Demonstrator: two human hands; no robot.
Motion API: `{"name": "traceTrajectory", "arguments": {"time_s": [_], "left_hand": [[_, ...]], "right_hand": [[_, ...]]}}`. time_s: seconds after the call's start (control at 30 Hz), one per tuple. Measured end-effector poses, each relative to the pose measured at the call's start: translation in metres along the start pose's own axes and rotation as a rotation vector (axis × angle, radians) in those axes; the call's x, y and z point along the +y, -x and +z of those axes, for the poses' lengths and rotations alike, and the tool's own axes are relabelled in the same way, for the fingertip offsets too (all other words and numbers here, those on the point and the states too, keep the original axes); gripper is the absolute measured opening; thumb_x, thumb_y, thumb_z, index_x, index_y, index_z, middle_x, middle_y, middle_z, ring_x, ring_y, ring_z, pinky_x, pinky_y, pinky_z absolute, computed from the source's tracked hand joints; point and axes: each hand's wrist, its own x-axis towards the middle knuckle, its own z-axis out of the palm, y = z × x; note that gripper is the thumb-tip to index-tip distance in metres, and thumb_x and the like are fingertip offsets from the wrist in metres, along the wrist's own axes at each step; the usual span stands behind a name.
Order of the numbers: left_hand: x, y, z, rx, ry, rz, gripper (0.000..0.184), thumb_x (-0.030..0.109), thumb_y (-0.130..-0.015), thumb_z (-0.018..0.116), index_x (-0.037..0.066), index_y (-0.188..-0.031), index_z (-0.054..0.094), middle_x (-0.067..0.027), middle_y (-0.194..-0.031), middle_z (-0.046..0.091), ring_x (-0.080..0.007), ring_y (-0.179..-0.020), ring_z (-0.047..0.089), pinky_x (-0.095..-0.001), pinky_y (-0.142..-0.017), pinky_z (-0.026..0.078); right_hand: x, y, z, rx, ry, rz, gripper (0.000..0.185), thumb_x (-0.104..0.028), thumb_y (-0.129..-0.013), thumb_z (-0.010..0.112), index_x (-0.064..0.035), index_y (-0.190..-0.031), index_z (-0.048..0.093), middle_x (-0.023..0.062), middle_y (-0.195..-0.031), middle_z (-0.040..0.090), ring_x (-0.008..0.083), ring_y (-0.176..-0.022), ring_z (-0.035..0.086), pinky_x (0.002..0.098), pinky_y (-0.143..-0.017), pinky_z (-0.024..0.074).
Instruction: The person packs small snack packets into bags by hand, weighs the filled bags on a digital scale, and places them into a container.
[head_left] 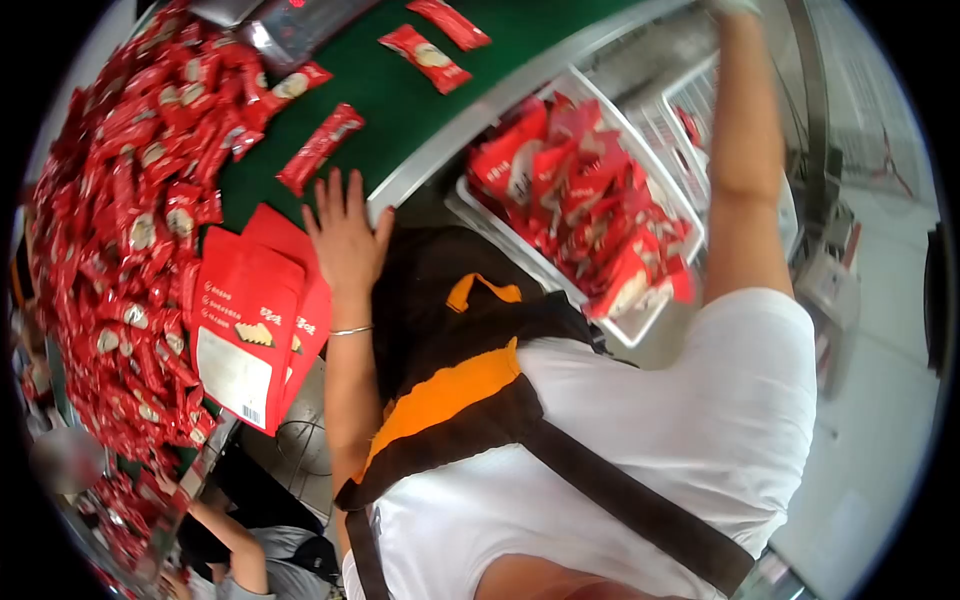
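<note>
My left hand (345, 240), with a thin bracelet at the wrist, lies palm down at the corner of a green conveyor surface (390, 125). Its fingers are spread and hold nothing. Beside it are two flat red printed pouches (250, 310), partly overlapping; whether the hand touches their edge I cannot tell. Just beyond the fingertips lies a small red wrapped packet (320, 148). My right arm stretches out to the upper right. Only a sliver of my right hand (737, 6) shows at the top edge, its fingers out of view.
A large heap of red wrapped packets (130, 240) covers the left side. Two more loose packets (425, 58) lie farther along the green surface. A white crate (640, 330) holds red pouches, with another white crate (665, 120) beside it. A co-worker (270, 560) is at lower left.
</note>
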Motion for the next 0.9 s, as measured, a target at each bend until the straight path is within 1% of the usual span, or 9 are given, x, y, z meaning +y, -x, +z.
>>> {"name": "traceTrajectory", "arguments": {"time_s": [0.07, 0.1, 0.2, 0.27, 0.37, 0.5, 0.63, 0.73, 0.9], "left_hand": [[-0.001, 0.000, 0.005, -0.008, -0.025, 0.006, 0.066, 0.047, -0.091, 0.056, 0.011, -0.145, 0.042, -0.0118, -0.153, 0.036, -0.0325, -0.144, 0.029, -0.0552, -0.116, 0.021], [-0.002, 0.001, 0.008, -0.011, -0.042, 0.004, 0.066, 0.047, -0.092, 0.054, 0.012, -0.146, 0.040, -0.0112, -0.154, 0.035, -0.0325, -0.144, 0.027, -0.0554, -0.116, 0.020], [-0.002, 0.000, 0.010, -0.028, -0.053, 0.017, 0.066, 0.047, -0.093, 0.053, 0.013, -0.148, 0.038, -0.0111, -0.156, 0.032, -0.0324, -0.145, 0.026, -0.0561, -0.116, 0.019], [-0.006, -0.001, 0.012, -0.012, 0.008, 0.032, 0.064, 0.044, -0.094, 0.054, 0.012, -0.147, 0.039, -0.0119, -0.155, 0.032, -0.0333, -0.145, 0.025, -0.0572, -0.116, 0.018], [0.001, -0.005, -0.001, -0.049, 0.096, -0.018, 0.061, 0.037, -0.094, 0.058, 0.010, -0.146, 0.041, -0.0132, -0.155, 0.033, -0.0339, -0.145, 0.026, -0.0592, -0.116, 0.015], [0.029, -0.022, -0.073, 0.149, 0.595, 0.113, 0.046, 0.017, -0.098, 0.054, 0.003, -0.141, 0.046, -0.0178, -0.146, 0.045, -0.0361, -0.138, 0.039, -0.0507, -0.114, 0.028], [0.066, -0.047, -0.147, 0.093, 1.305, 0.140, 0.058, 0.037, -0.104, 0.036, -0.008, -0.140, 0.040, -0.0250, -0.147, 0.040, -0.0416, -0.133, 0.044, -0.0485, -0.114, 0.031], [0.103, -0.065, -0.223, 0.102, 1.860, 0.455, 0.089, 0.068, -0.091, 0.041, -0.001, -0.146, 0.034, -0.0313, -0.145, 0.038, -0.0483, -0.132, 0.042, -0.0655, -0.107, 0.033], [0.144, -0.085, -0.298, -0.451, 1.753, 1.218, 0.077, 0.058, -0.094, 0.039, -0.004, -0.138, 0.045, -0.0266, -0.143, 0.043, -0.0489, -0.133, 0.039, -0.0668, -0.109, 0.026]], "right_hand": [[0.034, 0.063, -0.083, 0.057, -0.212, 0.064, 0.022, -0.023, -0.086, 0.063, -0.0028, -0.086, 0.071, 0.0046, -0.074, 0.068, 0.0169, -0.068, 0.062, 0.0307, -0.064, 0.0492], [0.061, 0.091, -0.138, -0.013, 0.142, 0.273, 0.038, -0.028, -0.093, 0.061, -0.0038, -0.123, 0.062, 0.0113, -0.109, 0.067, 0.0189, -0.103, 0.063, 0.0352, -0.095, 0.0461], [0.060, 0.185, -0.201, -0.051, -0.066, 0.419, 0.030, -0.021, -0.094, 0.063, 0.0045, -0.110, 0.067, 0.0043, -0.096, 0.070, 0.0091, -0.083, 0.062, 0.0272, -0.074, 0.0502], [0.082, 0.229, -0.212, -0.165, 0.420, 0.460, 0.026, -0.023, -0.095, 0.061, -0.0023, -0.111, 0.066, 0.0132, -0.079, 0.068, 0.0141, -0.071, 0.062, 0.0314, -0.068, 0.0484], [0.160, 0.287, -0.201, -0.467, 0.820, 0.399, 0.029, -0.027, -0.091, 0.056, -0.0070, -0.108, 0.067, 0.0239, -0.096, 0.066, 0.0431, -0.093, 0.062, 0.0509, -0.080, 0.0491], [0.224, 0.359, -0.206, -0.489, 0.821, 0.635, 0.029, -0.029, -0.089, 0.058, -0.0120, -0.111, 0.068, 0.0233, -0.102, 0.067, 0.0426, -0.098, 0.062, 0.0507, -0.087, 0.0477], [0.230, 0.364, -0.203, -0.524, 0.642, 0.567, 0.030, -0.027, -0.089, 0.060, -0.0139, -0.114, 0.068, 0.0238, -0.101, 0.066, 0.0426, -0.098, 0.062, 0.0491, -0.086, 0.0485], [0.238, 0.332, -0.177, -0.567, 0.442, 0.531, 0.029, -0.021, -0.089, 0.059, -0.0158, -0.116, 0.067, 0.0248, -0.097, 0.065, 0.0425, -0.092, 0.063, 0.0466, -0.081, 0.0498], [0.213, 0.242, -0.085, -0.734, 0.514, 0.242, 0.037, -0.012, -0.085, 0.055, -0.0186, -0.119, 0.067, 0.0228, -0.100, 0.067, 0.0394, -0.094, 0.065, 0.0443, -0.084, 0.0517]]}}
